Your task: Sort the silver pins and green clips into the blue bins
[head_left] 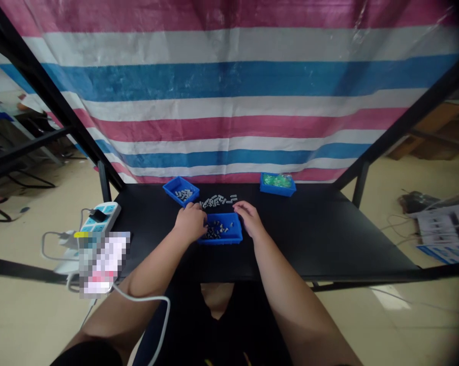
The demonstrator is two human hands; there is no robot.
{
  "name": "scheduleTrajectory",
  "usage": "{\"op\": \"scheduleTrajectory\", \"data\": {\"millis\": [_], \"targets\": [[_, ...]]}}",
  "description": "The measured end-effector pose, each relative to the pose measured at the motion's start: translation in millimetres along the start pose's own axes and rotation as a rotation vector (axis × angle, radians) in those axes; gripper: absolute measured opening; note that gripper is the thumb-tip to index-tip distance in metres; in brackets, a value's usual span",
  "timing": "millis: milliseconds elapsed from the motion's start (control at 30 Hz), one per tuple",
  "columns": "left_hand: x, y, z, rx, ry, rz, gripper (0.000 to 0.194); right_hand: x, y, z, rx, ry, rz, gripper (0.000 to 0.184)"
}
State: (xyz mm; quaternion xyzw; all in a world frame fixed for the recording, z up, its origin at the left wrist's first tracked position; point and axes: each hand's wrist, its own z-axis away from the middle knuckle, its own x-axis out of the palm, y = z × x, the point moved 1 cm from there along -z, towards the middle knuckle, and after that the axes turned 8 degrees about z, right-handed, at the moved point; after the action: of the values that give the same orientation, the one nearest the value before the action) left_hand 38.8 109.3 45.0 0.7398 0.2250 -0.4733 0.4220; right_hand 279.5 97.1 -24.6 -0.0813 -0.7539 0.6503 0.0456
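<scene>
A blue plastic bin [235, 235] with small dark and shiny metal parts stands in front of me on the black table. My left hand [189, 222] is at its left rim, knuckles up, with the fingers curled downward; the fingertips are largely hidden. Just past the bin lies a loose pile of small grey metal cylinders [213, 202]. To the right of that pile, my right hand [249, 216] has thumb and forefinger closed together beside the bin's far right corner. Whatever is in that pinch is too small to make out.
Another blue bin [172, 189] with grey pieces sits tilted at the back left. Green bagged items fill a third blue bin [278, 191] at the back right. A power strip [103, 216] with cables occupies the left edge; a striped sheet [229, 117] hangs behind.
</scene>
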Motion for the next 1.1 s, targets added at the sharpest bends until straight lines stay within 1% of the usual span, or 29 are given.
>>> {"op": "scheduleTrajectory", "data": {"millis": [67, 167, 233, 300, 367, 433, 533, 567, 633, 700, 767, 833, 900, 1033, 1100], "targets": [[9.0, 2.8, -1.5, -0.003, -0.034, 0.004, 0.012, 0.1, -0.3, 0.0, -0.005, -0.005, 0.001, 0.022], [15.1, 6.9, -1.5, 0.01, -0.028, 0.073, 0.008, 0.1, -1.9, 0.5, -0.019, -0.006, 0.018, 0.023], [12.4, 11.5, 0.4, 0.024, -0.004, 0.081, 0.007, -0.2, -2.3, 0.7, -0.022, -0.005, 0.021, 0.023], [4.9, 15.5, 2.5, 0.024, 0.035, 0.078, 0.006, -0.4, -1.7, 0.5, -0.019, 0.0, 0.005, 0.023], [-5.5, 14.5, 2.4, -0.018, 0.091, 0.109, 0.007, -0.3, -0.5, 0.0, -0.008, 0.009, -0.027, 0.023], [-16.6, 5.5, -2.1, -0.1, 0.175, 0.168, 0.011, 0.2, 0.7, -0.6, 0.002, 0.021, -0.05, 0.023], [-29.6, -20.4, -16.3, -0.195, 0.384, 0.2, 0.015, 1.0, 1.7, -1.0, 0.014, 0.045, -0.034, 0.024], [-31.9, -30.4, -21.9, -0.226, 0.427, 0.184, 0.017, 1.1, 2.0, -1.1, 0.02, 0.052, -0.025, 0.025], [-33.5, -48.4, -31.5, -0.26, 0.452, 0.158, 0.018, 1.1, 2.9, -1.3, 0.032, 0.065, -0.016, 0.025], [-32.1, -60.3, -36.6, -0.269, 0.433, 0.134, 0.026, 0.8, 4.1, -2.0, 0.037, 0.071, -0.013, 0.025], [-29.1, -64.1, -35.8, -0.27, 0.435, 0.12, 0.03, 0.4, 5.5, -2.9, 0.044, 0.072, -0.011, 0.025], [-25.2, -60.9, -30.7, -0.25, 0.464, 0.121, 0.026, 0.2, 6.5, -3.7, 0.052, 0.066, -0.015, 0.024], [-19.7, -54.0, -24.8, -0.178, 0.457, 0.161, 0.022, 0.2, 6.7, -4.1, 0.054, 0.062, -0.026, 0.023], [-3.0, -42.7, -19.5, 0.052, 0.278, 0.321, 0.022, -0.1, 7.3, -4.7, 0.055, 0.056, -0.038, 0.022], [6.6, -42.2, -19.2, 0.098, 0.239, 0.347, 0.025, -0.3, 8.7, -5.5, 0.064, 0.055, -0.051, 0.023]]}}
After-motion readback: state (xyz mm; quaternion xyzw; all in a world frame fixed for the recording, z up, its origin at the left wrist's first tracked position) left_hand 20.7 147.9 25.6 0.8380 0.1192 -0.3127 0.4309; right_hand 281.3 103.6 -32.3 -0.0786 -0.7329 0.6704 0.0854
